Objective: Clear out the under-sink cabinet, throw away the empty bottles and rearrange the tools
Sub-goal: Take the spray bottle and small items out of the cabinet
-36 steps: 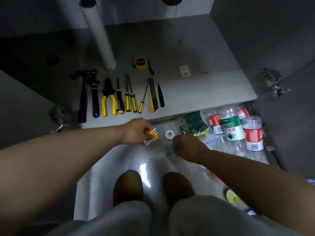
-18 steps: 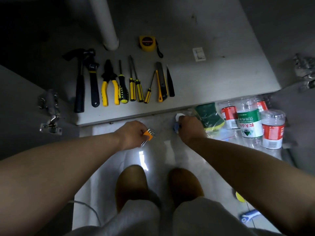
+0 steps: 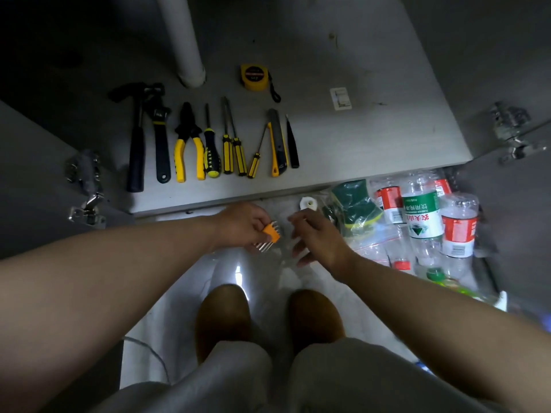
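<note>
Tools lie in a row on the cabinet floor (image 3: pixel 372 138): a hammer (image 3: pixel 135 150), a wrench (image 3: pixel 161 138), yellow pliers (image 3: pixel 187 144), several screwdrivers (image 3: pixel 231 150), a utility knife (image 3: pixel 278 144) and a thin black tool (image 3: pixel 292 144). Behind the row sits a yellow tape measure (image 3: pixel 253 77). In front of the cabinet, my left hand (image 3: pixel 241 225) grips an orange hex key set (image 3: pixel 271 234). Right beside it, my right hand (image 3: pixel 316 236) has its fingers apart and nothing visible in it. Empty plastic bottles (image 3: pixel 422 216) are piled on the floor at the right.
A white drain pipe (image 3: pixel 185 40) stands at the back of the cabinet. A white plastic fitting (image 3: pixel 308 202) and bagged green sponges (image 3: pixel 351 201) lie by the cabinet edge. Door hinges (image 3: pixel 86 174) (image 3: pixel 510 126) jut out on both sides. My knees and brown shoes (image 3: pixel 222 317) are below.
My right hand drew back from the white fitting towards my left hand and opened. The blue item it held earlier is no longer visible. My left hand kept the hex key set.
</note>
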The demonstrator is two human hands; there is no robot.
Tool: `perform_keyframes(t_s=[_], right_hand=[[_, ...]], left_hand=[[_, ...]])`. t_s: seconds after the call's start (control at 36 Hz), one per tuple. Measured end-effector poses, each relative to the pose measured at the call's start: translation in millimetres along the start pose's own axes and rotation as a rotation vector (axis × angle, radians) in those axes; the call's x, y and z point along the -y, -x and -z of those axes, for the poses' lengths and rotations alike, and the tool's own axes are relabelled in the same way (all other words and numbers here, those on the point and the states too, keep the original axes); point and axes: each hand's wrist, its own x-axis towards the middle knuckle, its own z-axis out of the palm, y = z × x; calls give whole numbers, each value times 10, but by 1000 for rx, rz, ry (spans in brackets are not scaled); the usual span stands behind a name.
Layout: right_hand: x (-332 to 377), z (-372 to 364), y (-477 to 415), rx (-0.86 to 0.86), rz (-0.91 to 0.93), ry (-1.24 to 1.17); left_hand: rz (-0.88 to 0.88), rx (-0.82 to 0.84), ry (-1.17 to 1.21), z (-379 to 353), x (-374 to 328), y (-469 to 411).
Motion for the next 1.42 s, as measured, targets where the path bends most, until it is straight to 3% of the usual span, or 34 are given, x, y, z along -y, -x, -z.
perform_keyframes(t_s=[0.06,0.17,0.31,0.5,0.67,0.92,1.03,1.11,1.19,1.31,1.42], right_hand=[[14,-6,95,85,-5,-97],[-140,48,248,65,-4,-158],[-562,241,410,97,-226,-313],[-1272,482,439,-325,-452,-401],[-1400,541,402,-409,-487,-470],[-1305,524,422,-316,-540,-340],[-940,527,509,-12,-551,-163],[-569,533,548,253,-493,-106],[-151,519,500,355,-377,-152],[439,558,297,308,-215,-122],[866,619,-10,83,-39,110]], left_hand=[[-17,28,-3,-34,-61,-3],[-64,61,-142,-109,-161,-42],[-108,36,-276,-191,-190,-124],[-79,-24,-298,-177,-178,-189],[-22,2,-263,-156,-190,-182],[-13,-30,-343,-121,-259,-161],[-47,-25,-374,-120,-332,-114],[-118,-52,-365,-102,-374,-80],[-213,-120,-348,-55,-420,-55],[-321,-285,-366,44,-466,-41],[-372,-496,-467,213,-482,-98]])
